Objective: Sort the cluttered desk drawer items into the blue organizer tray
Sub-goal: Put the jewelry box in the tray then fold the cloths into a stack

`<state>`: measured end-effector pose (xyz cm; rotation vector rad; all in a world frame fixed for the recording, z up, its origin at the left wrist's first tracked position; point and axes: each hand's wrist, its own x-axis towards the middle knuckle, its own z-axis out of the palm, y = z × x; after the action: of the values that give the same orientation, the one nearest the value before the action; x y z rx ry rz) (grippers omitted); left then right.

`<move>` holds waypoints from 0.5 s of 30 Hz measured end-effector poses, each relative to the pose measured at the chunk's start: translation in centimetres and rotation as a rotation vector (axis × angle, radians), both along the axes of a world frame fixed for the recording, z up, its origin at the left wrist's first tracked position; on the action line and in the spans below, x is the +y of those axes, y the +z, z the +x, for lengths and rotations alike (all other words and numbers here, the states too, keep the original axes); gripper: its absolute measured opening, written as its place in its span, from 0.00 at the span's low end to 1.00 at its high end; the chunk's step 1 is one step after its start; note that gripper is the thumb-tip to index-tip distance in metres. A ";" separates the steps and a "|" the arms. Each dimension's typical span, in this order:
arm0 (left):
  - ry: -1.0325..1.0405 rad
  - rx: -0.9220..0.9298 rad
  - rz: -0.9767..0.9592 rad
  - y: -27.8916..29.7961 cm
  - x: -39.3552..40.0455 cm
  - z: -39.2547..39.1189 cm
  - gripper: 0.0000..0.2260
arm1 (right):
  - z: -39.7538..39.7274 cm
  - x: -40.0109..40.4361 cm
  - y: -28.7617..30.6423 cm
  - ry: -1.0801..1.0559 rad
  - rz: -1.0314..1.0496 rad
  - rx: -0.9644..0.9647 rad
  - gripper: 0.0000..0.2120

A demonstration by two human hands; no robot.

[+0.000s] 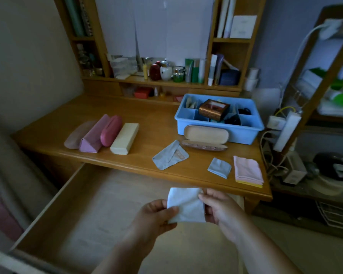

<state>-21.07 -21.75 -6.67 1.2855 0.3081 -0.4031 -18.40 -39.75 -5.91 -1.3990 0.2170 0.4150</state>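
Both hands [156, 212] [218, 206] partly hide, seemingly, cloth [186, 204].

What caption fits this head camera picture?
Both hands, left hand and right hand, pinch a white cloth above the open drawer.

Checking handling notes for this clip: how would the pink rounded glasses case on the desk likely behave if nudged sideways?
The pink case looks hard-shelled and glossy, so probably stiff and a little slippery. Its rounded body might rock or roll, though the mauve case and cream case beside it would likely block it.

No text can be read: the faint print on the white card [243, 26] is too blurred.
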 end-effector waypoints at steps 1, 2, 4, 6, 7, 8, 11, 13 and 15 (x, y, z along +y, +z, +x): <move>0.028 -0.032 0.013 0.1 -0.8 0.4 0.06 | 0.1 -0.7 -0.1 -0.037 -0.018 -0.012 0.07; 0.049 -0.071 0.032 0.5 -1.7 0.7 0.07 | 0.3 -1.4 -0.2 -0.091 -0.030 -0.026 0.07; 0.028 -0.182 0.097 1.4 -3.8 1.2 0.12 | 0.5 -2.7 -0.7 -0.212 -0.077 -0.067 0.08; -0.073 -0.299 0.164 1.8 -5.9 1.7 0.13 | 0.8 -4.0 -1.1 -0.307 -0.168 -0.125 0.11; -0.122 -0.336 0.192 2.0 -6.9 1.9 0.12 | 0.9 -4.7 -1.2 -0.349 -0.198 -0.153 0.10; -0.154 -0.354 0.211 2.1 -7.7 2.1 0.11 | 1.0 -5.3 -1.2 -0.388 -0.217 -0.177 0.10; -0.162 -0.391 0.263 2.2 -9.9 3.0 0.13 | 1.1 -7.1 -0.8 -0.447 -0.234 -0.206 0.10; -0.138 -0.427 0.303 2.1 -11.3 3.8 0.20 | 1.5 -8.7 -0.6 -0.454 -0.244 -0.208 0.11; -0.106 -0.474 0.328 2.1 -11.9 4.3 0.25 | 1.7 -9.9 0.0 -0.389 -0.296 -0.215 0.11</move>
<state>-16.73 -33.69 -4.59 1.6772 -0.1011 -0.1283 -16.67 -49.61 -5.96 -1.6348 0.3770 -0.0948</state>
